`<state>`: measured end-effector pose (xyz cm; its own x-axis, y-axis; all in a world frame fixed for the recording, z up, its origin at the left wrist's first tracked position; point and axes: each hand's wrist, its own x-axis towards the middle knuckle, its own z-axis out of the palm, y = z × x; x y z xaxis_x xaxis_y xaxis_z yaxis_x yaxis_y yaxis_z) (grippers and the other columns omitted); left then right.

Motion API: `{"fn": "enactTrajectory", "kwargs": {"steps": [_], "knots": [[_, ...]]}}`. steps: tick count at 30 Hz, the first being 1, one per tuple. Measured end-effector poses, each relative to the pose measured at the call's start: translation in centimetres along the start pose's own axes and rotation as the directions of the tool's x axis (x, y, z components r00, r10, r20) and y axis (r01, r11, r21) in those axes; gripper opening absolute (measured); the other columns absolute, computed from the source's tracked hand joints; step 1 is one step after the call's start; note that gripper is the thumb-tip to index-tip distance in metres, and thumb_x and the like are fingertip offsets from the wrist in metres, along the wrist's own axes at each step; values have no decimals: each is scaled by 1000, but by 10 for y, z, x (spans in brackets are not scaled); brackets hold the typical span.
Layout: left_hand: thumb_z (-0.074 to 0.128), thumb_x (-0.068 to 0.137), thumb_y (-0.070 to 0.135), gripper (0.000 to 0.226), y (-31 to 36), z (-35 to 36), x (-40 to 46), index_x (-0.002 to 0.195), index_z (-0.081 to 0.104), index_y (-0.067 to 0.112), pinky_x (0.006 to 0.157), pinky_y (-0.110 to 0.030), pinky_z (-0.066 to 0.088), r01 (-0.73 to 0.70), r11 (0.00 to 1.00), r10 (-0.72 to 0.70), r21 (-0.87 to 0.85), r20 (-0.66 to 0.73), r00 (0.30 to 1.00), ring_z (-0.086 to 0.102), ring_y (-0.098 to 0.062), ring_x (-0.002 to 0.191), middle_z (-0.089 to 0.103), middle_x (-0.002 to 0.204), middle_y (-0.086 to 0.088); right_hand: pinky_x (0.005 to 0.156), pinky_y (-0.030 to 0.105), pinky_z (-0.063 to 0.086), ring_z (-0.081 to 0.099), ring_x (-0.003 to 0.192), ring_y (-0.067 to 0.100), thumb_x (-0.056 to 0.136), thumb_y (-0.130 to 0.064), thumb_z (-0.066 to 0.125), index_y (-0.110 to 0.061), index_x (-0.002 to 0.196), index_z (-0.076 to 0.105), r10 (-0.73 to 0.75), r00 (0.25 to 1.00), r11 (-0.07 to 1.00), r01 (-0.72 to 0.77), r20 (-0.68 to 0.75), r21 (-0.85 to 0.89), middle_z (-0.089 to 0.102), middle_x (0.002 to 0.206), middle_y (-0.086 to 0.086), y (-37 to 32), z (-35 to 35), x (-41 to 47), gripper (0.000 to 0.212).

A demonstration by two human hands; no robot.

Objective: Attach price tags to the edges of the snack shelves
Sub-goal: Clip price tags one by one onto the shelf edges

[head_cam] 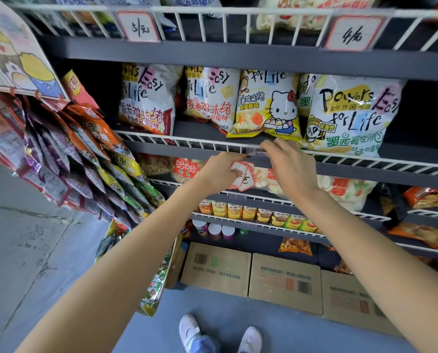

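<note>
Red-bordered price tags (242,177) sit fanned in the left hand (219,171), fingers curled round them. Right hand (288,163) pinches a clear tag holder (255,151) on the white wire shelf edge (187,142).

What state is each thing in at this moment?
left hand: grips a stack of spare price tags.
right hand: fingers on the clear tag holder at the wire shelf edge.
5 tag: mounted on top rail.
4 tag: mounted on top rail.
</note>
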<state>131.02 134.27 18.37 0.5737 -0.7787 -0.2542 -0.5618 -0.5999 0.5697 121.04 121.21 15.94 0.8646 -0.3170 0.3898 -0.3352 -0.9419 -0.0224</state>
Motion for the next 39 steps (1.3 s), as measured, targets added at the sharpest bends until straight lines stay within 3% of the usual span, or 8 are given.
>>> {"fn": "enactTrajectory", "kwargs": {"steps": [5, 13, 18, 24, 30, 34, 37, 39], "knots": [[50, 94, 12, 49, -1, 1, 2, 142, 39, 18, 98, -33, 40, -6, 1000, 6, -1, -2, 1000, 53, -26, 120, 43, 146, -6, 46, 10, 13, 59, 67, 29, 48, 16, 77, -6, 87, 67, -7, 1000, 1000, 7, 6, -26, 59, 77, 13, -1, -1, -1, 46], [50, 94, 11, 49, -2, 2, 2, 142, 39, 16, 110, -34, 29, -5, 1000, 5, -13, 0, 1000, 38, -26, 135, 41, 147, -6, 38, 20, 29, 58, 76, 31, 54, 13, 75, -4, 88, 65, 8, 1000, 999, -8, -16, -44, 59, 86, 13, -4, 2, -9, 40], [48, 95, 13, 49, 0, 0, 3, 142, 37, 21, 85, -30, 45, 5, 1000, -5, -10, -6, 1000, 57, -19, 88, 44, 145, -7, 38, 19, 24, 57, 78, 25, 57, 7, 79, -5, 86, 69, 4, 1000, 996, -5, -18, -91, 58, 89, 8, 1, 4, -8, 33], [48, 94, 12, 50, 0, 0, 6, 142, 38, 22, 68, -28, 49, 27, 999, -27, -29, -16, 1000, 57, -17, 65, 50, 139, -7, 35, 23, 39, 60, 76, 28, 51, 12, 79, -2, 90, 70, -50, 999, 997, 50, -2, -60, 61, 87, 11, 4, 2, -10, 42], [49, 94, 14, 50, 5, 1, 3, 142, 37, 22, 77, -32, 50, 43, 998, -44, -37, -23, 999, 66, -31, 86, 49, 140, -9, 35, 24, 37, 59, 81, 29, 52, 14, 76, -5, 94, 69, -68, 997, 997, 69, 42, -23, 61, 87, 11, 6, -2, -8, 47], [49, 94, 15, 48, 8, 2, 1, 141, 39, 20, 79, -29, 47, 40, 998, -43, -54, -48, 998, 62, -26, 84, 49, 140, -10, 40, 26, 40, 57, 91, 27, 70, 4, 73, -7, 101, 67, -18, 997, 1000, 17, 74, 16, 58, 97, 9, 5, 0, -7, 34], [49, 94, 14, 45, 9, -1, -1, 139, 41, 12, 88, -28, 42, 50, 994, -59, -94, -100, 993, 58, -28, 106, 51, 137, -12, 49, 31, 46, 52, 104, 24, 84, -3, 63, -9, 114, 63, 17, 992, 999, -21, 123, 36, 54, 110, 8, 3, -4, -6, 31], [50, 94, 14, 41, 8, -4, -3, 134, 45, 10, 81, -28, 41, 65, 982, -96, -177, -171, 981, 56, -22, 96, 57, 126, -14, 56, 33, 49, 48, 110, 22, 87, -6, 59, -11, 120, 59, 27, 988, 999, -34, 154, 40, 50, 117, 6, 1, -9, -6, 33]]}}
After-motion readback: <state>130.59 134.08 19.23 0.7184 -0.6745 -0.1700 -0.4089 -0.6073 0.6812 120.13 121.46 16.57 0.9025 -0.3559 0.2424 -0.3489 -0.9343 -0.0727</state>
